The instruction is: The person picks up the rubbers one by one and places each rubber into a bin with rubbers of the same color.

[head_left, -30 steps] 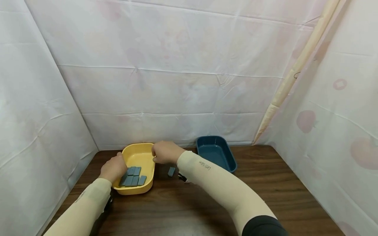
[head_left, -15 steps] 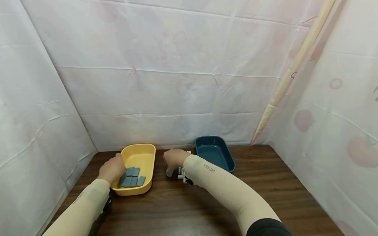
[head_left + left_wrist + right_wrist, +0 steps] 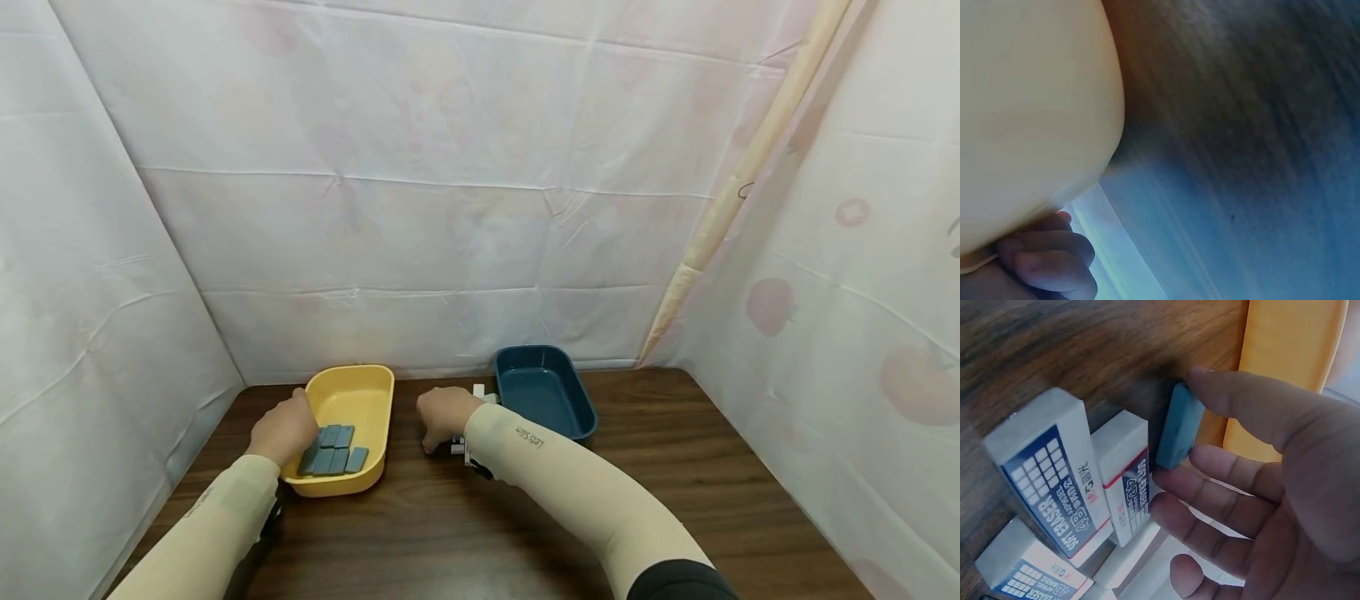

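My left hand (image 3: 283, 428) grips the left rim of a yellow tray (image 3: 385, 417). In the left wrist view, its curled fingers (image 3: 1054, 262) lie at the edge of a pale curved surface. Several blue-grey blocks (image 3: 341, 461) lie in the tray's near part. Right of the tray, on the table, my right hand (image 3: 448, 412) pinches one small blue-grey block (image 3: 1179, 428) between thumb and fingertips. That block is hidden under the hand in the head view. Close beside it are boxy white erasers in printed sleeves (image 3: 1050, 478), mostly covered by the right arm from above.
A dark blue tray (image 3: 547, 400) stands behind and right of my right forearm. The brown wooden table (image 3: 420, 542) meets a white patterned curtain (image 3: 442, 225) at the back. A covered pole (image 3: 720, 225) leans at the right rear.
My right hand has left the yellow tray's right rim and come right and nearer, down to the loose blue-grey block. The left hand keeps its grip on the tray.
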Demonstrator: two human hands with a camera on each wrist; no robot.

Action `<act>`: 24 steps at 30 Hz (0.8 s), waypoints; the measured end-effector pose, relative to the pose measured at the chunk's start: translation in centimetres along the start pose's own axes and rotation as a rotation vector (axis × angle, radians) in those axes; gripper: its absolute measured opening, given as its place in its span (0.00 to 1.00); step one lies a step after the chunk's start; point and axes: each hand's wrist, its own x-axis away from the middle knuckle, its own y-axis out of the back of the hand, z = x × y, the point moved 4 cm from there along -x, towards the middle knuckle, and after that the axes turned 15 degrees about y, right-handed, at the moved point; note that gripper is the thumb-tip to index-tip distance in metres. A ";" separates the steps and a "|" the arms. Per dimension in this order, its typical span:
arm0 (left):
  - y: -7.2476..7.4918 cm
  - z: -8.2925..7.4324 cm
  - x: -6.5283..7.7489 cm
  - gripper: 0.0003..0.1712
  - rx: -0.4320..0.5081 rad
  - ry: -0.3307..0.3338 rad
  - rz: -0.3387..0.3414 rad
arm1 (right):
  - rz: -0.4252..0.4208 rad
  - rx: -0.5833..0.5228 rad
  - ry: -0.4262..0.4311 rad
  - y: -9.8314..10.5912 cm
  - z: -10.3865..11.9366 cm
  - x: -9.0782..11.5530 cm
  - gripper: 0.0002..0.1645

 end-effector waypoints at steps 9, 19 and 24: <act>0.1 0.0 -0.1 0.35 0.003 -0.002 0.006 | -0.086 0.009 0.022 2.1 0.3 -0.3 0.19; 0.1 0.3 -0.3 0.35 0.001 -0.001 0.005 | -0.271 0.122 0.078 6.4 3.1 -0.7 0.18; 0.1 0.1 -0.2 0.35 -0.006 -0.003 0.011 | -0.315 0.194 0.110 6.4 4.8 -2.0 0.19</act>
